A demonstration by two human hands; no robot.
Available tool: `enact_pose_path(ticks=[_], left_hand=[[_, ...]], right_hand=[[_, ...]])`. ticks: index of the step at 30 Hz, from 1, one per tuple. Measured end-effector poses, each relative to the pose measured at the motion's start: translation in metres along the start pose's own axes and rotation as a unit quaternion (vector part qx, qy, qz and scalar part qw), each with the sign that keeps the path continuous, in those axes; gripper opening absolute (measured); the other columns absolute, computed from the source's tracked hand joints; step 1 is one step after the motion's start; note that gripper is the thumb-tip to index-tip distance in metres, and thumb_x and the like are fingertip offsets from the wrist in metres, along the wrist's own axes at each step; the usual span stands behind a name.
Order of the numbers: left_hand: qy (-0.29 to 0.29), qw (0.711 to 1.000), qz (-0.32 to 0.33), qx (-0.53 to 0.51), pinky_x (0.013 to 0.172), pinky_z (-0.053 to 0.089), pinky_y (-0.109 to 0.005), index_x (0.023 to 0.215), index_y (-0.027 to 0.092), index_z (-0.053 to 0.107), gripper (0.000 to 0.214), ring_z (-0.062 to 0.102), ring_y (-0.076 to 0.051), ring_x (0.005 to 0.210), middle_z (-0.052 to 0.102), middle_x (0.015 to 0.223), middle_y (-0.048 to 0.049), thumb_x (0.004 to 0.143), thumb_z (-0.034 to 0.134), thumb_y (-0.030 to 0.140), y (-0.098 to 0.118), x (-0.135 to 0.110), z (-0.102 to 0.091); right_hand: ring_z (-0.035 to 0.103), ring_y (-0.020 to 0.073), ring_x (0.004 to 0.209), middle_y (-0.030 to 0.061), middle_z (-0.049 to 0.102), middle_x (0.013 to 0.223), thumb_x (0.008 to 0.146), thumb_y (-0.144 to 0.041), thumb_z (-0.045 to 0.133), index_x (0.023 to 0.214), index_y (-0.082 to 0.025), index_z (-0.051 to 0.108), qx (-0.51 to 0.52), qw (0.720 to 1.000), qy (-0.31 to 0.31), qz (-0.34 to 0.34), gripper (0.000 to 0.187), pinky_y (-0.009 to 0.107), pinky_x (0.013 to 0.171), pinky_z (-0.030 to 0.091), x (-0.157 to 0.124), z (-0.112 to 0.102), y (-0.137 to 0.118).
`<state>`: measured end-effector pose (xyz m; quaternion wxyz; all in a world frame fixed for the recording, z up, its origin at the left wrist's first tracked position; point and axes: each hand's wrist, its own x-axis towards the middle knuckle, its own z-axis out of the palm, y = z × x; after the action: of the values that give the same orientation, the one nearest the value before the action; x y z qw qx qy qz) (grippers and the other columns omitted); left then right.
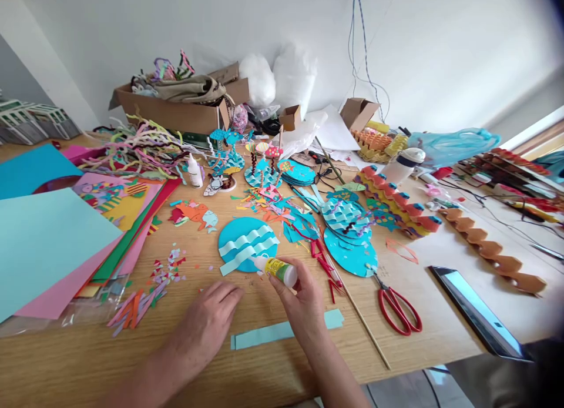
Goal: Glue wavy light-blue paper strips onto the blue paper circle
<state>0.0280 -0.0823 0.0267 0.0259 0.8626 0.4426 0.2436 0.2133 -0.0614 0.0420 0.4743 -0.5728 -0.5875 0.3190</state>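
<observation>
Holding glue bottle, cloth in box beyond

Bare surface runs along the near left edge; a small gap separates the blue disc from paper scraps; rightward, the wooden stick, red-handled scissors and tablet obstruct low passage.

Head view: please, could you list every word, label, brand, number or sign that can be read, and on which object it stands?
No text can be read with certainty.
Squeeze bottle in the right hand: its yellow and green label seems to carry print, too small and blurred to read.
White bottle, standing upright: any marks are too small to read.
Flat device at the right: no readable text on its bright screen.
</observation>
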Motion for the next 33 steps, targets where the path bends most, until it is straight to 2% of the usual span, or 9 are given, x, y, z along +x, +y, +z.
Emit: enact_pose_path(ticks=[6,10,14,18,22,26,29,33], left_hand=[[-0.017,0.999,0.001,0.037,0.087,0.050,-0.037,0.110,0.014,0.056,0.042,0.057,-0.021,0.103,0.061,0.114,-0.0088,0.076,0.035,0.000,0.007,0.000,0.015],[-0.048,0.998,-0.018,0.042,0.090,0.048,-0.038,0.114,0.011,0.054,0.045,0.053,-0.023,0.109,0.057,0.121,-0.0112,0.074,0.038,-0.001,0.015,0.007,0.016],[-0.064,0.996,-0.036,0.053,0.088,0.048,-0.040,0.116,0.011,0.051,0.040,0.052,-0.024,0.110,0.056,0.122,-0.0132,0.078,0.040,0.002,0.015,0.011,0.022],[-0.067,0.993,-0.052,0.076,0.087,0.046,-0.043,0.116,0.009,0.051,0.036,0.052,-0.026,0.110,0.056,0.121,-0.0142,0.081,0.042,0.005,0.014,0.011,0.031],[-0.077,0.992,-0.047,0.087,0.088,0.045,-0.042,0.118,0.009,0.050,0.036,0.051,-0.026,0.111,0.056,0.123,-0.0136,0.082,0.043,0.005,0.014,0.010,0.031],[-0.079,0.992,-0.048,0.081,0.087,0.046,-0.040,0.121,0.011,0.048,0.041,0.052,-0.025,0.110,0.055,0.124,-0.0118,0.082,0.039,0.004,0.013,0.008,0.028],[-0.076,0.993,-0.055,0.078,0.087,0.046,-0.040,0.120,0.013,0.049,0.042,0.052,-0.024,0.109,0.056,0.124,-0.0104,0.082,0.037,0.004,0.013,0.008,0.029],[-0.056,0.994,-0.060,0.067,0.088,0.045,-0.039,0.120,0.016,0.050,0.041,0.052,-0.023,0.110,0.057,0.122,-0.0097,0.082,0.037,0.004,0.012,0.006,0.032]], right_hand=[[0.060,0.0176,0.075,0.0037,0.065,0.086,0.076,-0.025,0.061,0.097,-0.020,0.056,-0.034,0.999,-0.028,-0.030,0.023,0.029,0.067,0.049,-0.003,0.003,0.003],[0.061,0.0189,0.084,0.0053,0.064,0.093,0.075,-0.016,0.057,0.101,-0.021,0.054,-0.088,0.991,-0.031,-0.099,0.027,0.031,0.074,0.049,-0.004,0.002,0.000],[0.059,0.0176,0.095,0.0070,0.061,0.104,0.076,-0.008,0.050,0.104,-0.023,0.055,-0.116,0.977,-0.079,-0.162,0.032,0.028,0.079,0.049,-0.005,0.000,-0.007],[0.060,0.0181,0.094,0.0076,0.059,0.106,0.076,-0.012,0.056,0.101,-0.023,0.058,-0.138,0.971,-0.107,-0.166,0.027,0.026,0.077,0.050,-0.006,-0.003,-0.015],[0.062,0.0176,0.091,0.0073,0.061,0.104,0.080,-0.016,0.055,0.099,-0.023,0.060,-0.143,0.972,-0.122,-0.143,0.021,0.025,0.075,0.050,-0.009,-0.006,-0.014],[0.060,0.0195,0.100,0.0090,0.061,0.112,0.080,-0.010,0.049,0.110,-0.021,0.058,-0.162,0.968,-0.135,-0.135,0.033,0.029,0.082,0.050,-0.011,-0.008,-0.002],[0.058,0.0202,0.103,0.0089,0.060,0.115,0.077,-0.006,0.047,0.116,-0.022,0.056,-0.184,0.959,-0.140,-0.163,0.043,0.031,0.084,0.050,-0.012,-0.010,0.007],[0.058,0.0225,0.098,0.0090,0.059,0.118,0.076,-0.002,0.045,0.113,-0.026,0.060,-0.257,0.933,-0.141,-0.207,0.046,0.037,0.080,0.051,-0.012,-0.009,0.008]])
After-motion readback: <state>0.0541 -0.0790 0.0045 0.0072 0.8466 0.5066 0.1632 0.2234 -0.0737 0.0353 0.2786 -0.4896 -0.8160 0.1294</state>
